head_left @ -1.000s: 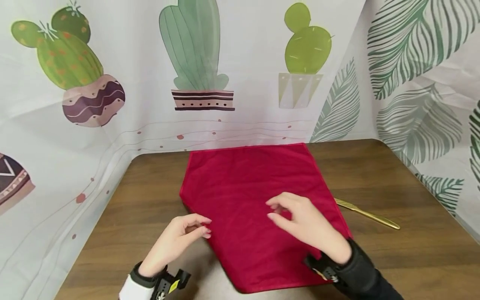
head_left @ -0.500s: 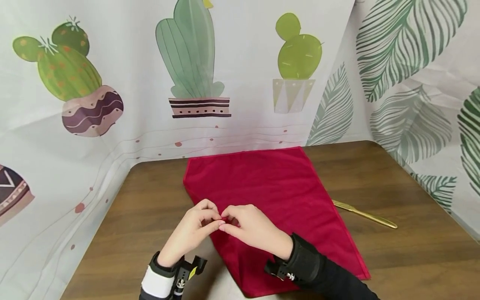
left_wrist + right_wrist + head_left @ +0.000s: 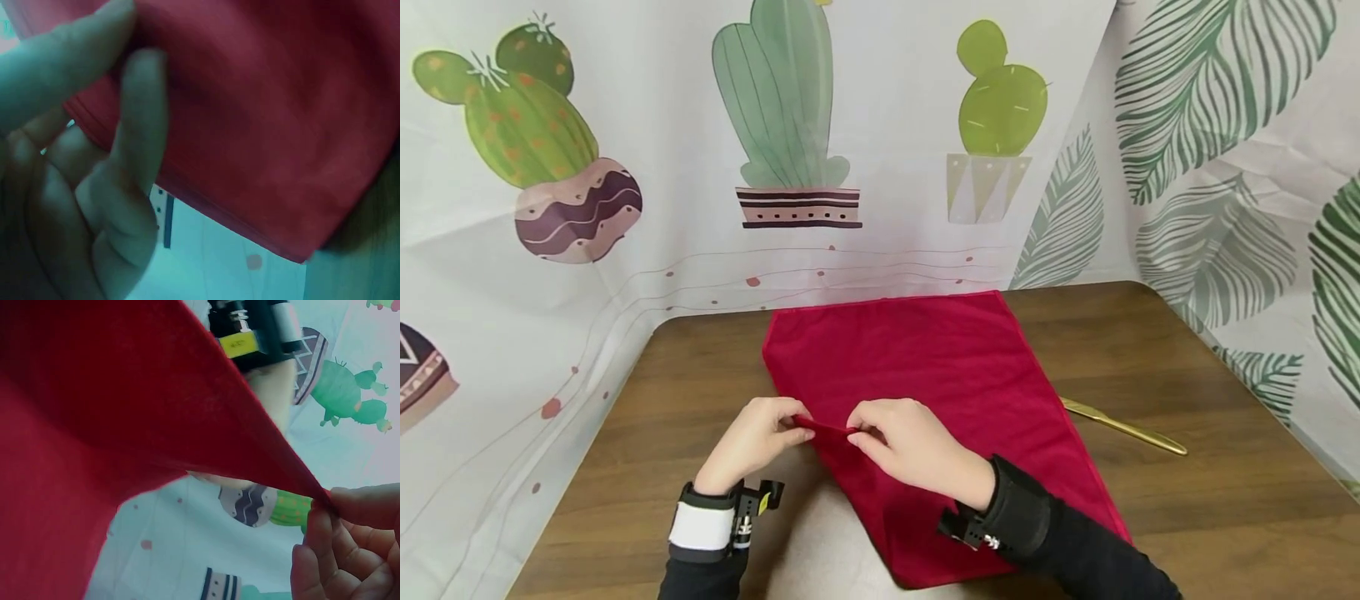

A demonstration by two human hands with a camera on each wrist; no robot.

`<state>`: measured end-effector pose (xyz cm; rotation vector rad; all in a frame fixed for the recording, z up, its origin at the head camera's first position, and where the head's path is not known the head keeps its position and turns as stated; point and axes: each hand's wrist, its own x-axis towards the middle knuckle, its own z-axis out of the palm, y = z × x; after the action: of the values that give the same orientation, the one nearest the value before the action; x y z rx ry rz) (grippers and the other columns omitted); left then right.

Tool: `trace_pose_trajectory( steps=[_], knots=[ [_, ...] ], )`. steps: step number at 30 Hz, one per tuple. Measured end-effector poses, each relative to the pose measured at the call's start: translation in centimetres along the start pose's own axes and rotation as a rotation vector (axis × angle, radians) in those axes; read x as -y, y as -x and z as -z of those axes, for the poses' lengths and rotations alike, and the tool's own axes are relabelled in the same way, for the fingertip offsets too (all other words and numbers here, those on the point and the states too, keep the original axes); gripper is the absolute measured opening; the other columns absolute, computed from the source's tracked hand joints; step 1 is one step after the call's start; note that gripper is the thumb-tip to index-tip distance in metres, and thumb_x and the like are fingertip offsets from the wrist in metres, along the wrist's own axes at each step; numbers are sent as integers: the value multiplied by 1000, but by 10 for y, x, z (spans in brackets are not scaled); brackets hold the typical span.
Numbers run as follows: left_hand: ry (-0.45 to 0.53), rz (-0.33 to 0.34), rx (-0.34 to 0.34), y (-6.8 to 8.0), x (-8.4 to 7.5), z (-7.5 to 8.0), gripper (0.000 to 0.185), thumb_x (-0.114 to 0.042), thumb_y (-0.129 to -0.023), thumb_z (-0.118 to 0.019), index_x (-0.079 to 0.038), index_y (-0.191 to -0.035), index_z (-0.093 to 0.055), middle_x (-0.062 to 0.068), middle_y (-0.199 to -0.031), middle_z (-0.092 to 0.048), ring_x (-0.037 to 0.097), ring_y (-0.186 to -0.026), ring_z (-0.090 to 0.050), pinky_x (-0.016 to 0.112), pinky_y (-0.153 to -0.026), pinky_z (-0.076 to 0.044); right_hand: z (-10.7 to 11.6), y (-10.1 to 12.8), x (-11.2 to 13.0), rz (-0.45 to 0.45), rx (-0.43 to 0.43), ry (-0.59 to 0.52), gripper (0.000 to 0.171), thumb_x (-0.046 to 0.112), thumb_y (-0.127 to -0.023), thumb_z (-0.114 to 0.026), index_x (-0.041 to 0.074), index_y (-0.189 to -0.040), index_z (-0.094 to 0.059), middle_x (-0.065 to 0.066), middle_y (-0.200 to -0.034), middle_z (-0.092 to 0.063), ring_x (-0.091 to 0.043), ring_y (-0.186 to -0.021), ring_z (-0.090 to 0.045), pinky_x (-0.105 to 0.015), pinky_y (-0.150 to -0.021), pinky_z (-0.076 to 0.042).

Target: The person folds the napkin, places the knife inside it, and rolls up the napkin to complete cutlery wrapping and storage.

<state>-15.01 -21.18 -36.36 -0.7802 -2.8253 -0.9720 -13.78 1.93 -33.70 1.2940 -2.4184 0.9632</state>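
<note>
A red cloth napkin point(image 3: 925, 358) with a stitched hem lies across the table, its left edge lifted between the two hands. My left hand point(image 3: 756, 437) pinches this edge between thumb and fingertips. A short way to the right, my right hand point(image 3: 917, 446) pinches the same edge, and a narrow strip of fabric stretches between them. From the right wrist, the napkin point(image 3: 144, 394) is drawn to a point at the right hand's point(image 3: 353, 544) thumb and finger. In the left wrist view, the thumb and a finger lie against the napkin point(image 3: 262, 125), and one corner hangs below.
To the right of the napkin a gold table knife point(image 3: 1127, 427) lies on the brown wooden table point(image 3: 1210, 508), its tip by the napkin's edge. A pale surface point(image 3: 812, 542) shows at the front. Behind the table hangs a white backdrop point(image 3: 902, 108) printed with cacti and leaves.
Both hands have come to the napkin's left edge; they met there with fingertips together. Since then the left hand has slid left along the edge, opening a gap between the hands.
</note>
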Motion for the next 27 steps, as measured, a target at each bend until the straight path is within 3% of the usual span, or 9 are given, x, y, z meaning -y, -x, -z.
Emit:
trace_pose_trajectory(
  steps=[7,15,19,24,25,26,27],
  knots=[
    [-76,74,-37,-9,20,0,9,-5,-74,-68,-12,-76,-64,-7,-70,-59,7,-63,-55,25,-57,-44,40,1,-2,40,2,50,5,10,-79,-64,11,-83,-62,7,-76,-59,-3,-67,-53,-18,-66,-44],
    [-112,158,13,-14,53,-7,5,-5,-73,-68,-8,-77,-65,-3,-71,-61,10,-62,-54,28,-58,-43,86,29,5,81,-48,36,14,5,-74,-68,11,-85,-62,7,-79,-59,-4,-69,-54,-20,-64,-45],
    [-121,192,23,-11,70,-6,4,-6,-73,-68,-7,-75,-65,-1,-72,-61,12,-63,-53,30,-59,-43,107,41,15,130,-101,44,7,18,-83,-62,13,-87,-62,9,-81,-59,-4,-71,-53,-16,-65,-43],
    [-151,234,27,0,87,-4,6,-4,-71,-69,-9,-71,-65,-1,-71,-60,14,-64,-51,31,-60,-41,129,54,23,202,-149,64,21,31,-90,-49,14,-88,-62,11,-83,-58,-1,-74,-53,-14,-64,-42],
    [-154,249,26,3,90,-3,7,-4,-71,-69,-9,-71,-65,0,-71,-61,15,-64,-50,31,-59,-40,133,59,21,210,-148,69,15,27,-89,-53,15,-89,-62,10,-84,-58,-2,-75,-53,-14,-65,-42],
    [-157,263,23,6,93,-2,7,-3,-70,-69,-9,-70,-65,0,-71,-61,15,-63,-49,31,-59,-40,131,76,-4,220,-141,55,13,24,-86,-58,14,-93,-62,8,-88,-59,-4,-77,-54,-16,-67,-42],
    [-155,280,18,8,94,-1,8,-2,-70,-69,-9,-70,-65,1,-70,-61,15,-63,-48,31,-58,-39,134,82,-8,224,-143,54,13,20,-83,-62,13,-94,-63,7,-89,-60,-6,-78,-54,-16,-67,-42]
  ],
)
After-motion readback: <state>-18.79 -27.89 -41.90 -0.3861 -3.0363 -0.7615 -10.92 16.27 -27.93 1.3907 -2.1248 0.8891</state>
